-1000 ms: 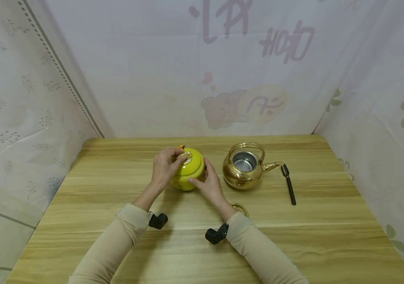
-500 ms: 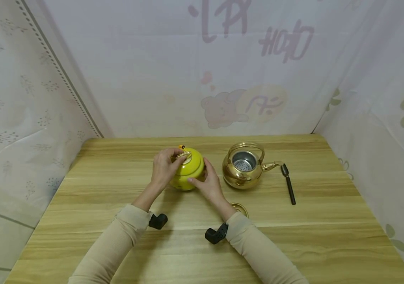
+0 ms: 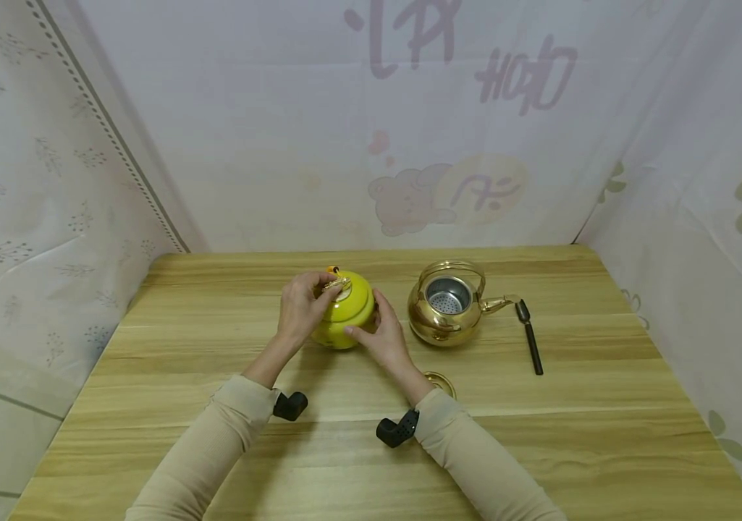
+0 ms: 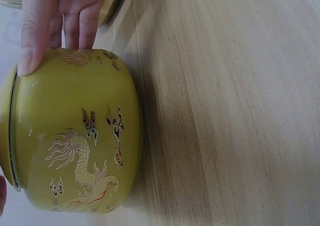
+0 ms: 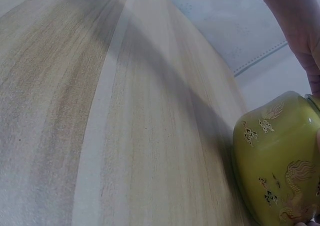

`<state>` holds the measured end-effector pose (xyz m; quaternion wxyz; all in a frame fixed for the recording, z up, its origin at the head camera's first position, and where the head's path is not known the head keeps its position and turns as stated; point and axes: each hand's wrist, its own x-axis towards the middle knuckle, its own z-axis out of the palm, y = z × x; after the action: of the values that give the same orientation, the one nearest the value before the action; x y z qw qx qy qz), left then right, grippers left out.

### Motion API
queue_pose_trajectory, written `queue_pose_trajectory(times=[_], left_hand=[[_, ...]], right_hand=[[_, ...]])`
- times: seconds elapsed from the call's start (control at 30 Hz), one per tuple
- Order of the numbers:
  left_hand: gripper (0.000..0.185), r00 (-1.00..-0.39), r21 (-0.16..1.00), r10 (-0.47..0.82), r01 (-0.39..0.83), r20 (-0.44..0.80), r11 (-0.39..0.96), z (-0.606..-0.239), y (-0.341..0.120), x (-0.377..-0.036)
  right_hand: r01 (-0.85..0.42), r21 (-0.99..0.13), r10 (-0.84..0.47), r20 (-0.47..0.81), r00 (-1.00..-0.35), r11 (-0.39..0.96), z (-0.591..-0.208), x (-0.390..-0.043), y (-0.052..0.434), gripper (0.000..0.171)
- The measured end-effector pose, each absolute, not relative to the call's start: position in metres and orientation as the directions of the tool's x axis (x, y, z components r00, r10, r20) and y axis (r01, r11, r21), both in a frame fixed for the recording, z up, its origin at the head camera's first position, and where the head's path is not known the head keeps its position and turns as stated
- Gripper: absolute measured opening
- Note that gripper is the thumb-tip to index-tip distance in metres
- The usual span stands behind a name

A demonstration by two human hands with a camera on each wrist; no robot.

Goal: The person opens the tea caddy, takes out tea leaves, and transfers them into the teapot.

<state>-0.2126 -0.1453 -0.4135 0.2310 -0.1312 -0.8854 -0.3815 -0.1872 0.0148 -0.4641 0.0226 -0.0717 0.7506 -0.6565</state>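
Nearest the person, a small brass lid [image 3: 441, 382] lies on the wooden table [image 3: 572, 434], in front and to the right of the yellow jar [image 3: 347, 312], just beyond the right wrist. The jar itself stands upright toward the middle of the table, painted with gold dragons. The right hand [image 3: 380, 339] braces the jar's right side, fingers close together and laid flat on the glaze with the thumb low on the front. The left hand [image 3: 301, 307] comes over the jar's left shoulder, its fingertips [image 3: 331, 286] pinching the gold knob on the jar's lid [image 3: 344, 291].

To lift that lid cleanly, the right hand should probably press the jar down firmly while the left pulls straight up, since a tilted pull could drag the whole jar or let the glazed body slip.

Right of the jar sits a brass kettle [image 3: 447, 312], open, strainer showing. Farther right of the jar lies a black spoon [image 3: 530, 336].
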Motion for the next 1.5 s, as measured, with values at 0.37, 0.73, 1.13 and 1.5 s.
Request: queue_pose_trajectory(times=[0.37, 0.73, 1.13, 1.5], left_hand=[[0.015, -0.859, 0.624, 0.043, 0.404, 0.509, 0.669, -0.414, -0.145, -0.213], [0.015, -0.867, 0.632, 0.041, 0.394, 0.497, 0.668, -0.414, -0.145, -0.213], [0.016, -0.867, 0.637, 0.044, 0.398, 0.497, 0.66, -0.414, -0.145, -0.213], [0.016, -0.864, 0.64, 0.039, 0.401, 0.502, 0.655, -0.415, -0.146, -0.214]], right_hand=[[-0.082, -0.98, -0.134, 0.058, -0.989, 0.183, -0.465, -0.187, 0.016, 0.089], [-0.073, -0.983, -0.138, 0.05, -0.989, 0.169, -0.463, -0.187, 0.016, 0.089], [-0.069, -0.984, -0.154, 0.044, -0.987, 0.162, -0.448, -0.181, 0.016, 0.087], [-0.065, -0.98, -0.131, 0.04, -0.991, 0.187, -0.463, -0.188, 0.016, 0.09]])
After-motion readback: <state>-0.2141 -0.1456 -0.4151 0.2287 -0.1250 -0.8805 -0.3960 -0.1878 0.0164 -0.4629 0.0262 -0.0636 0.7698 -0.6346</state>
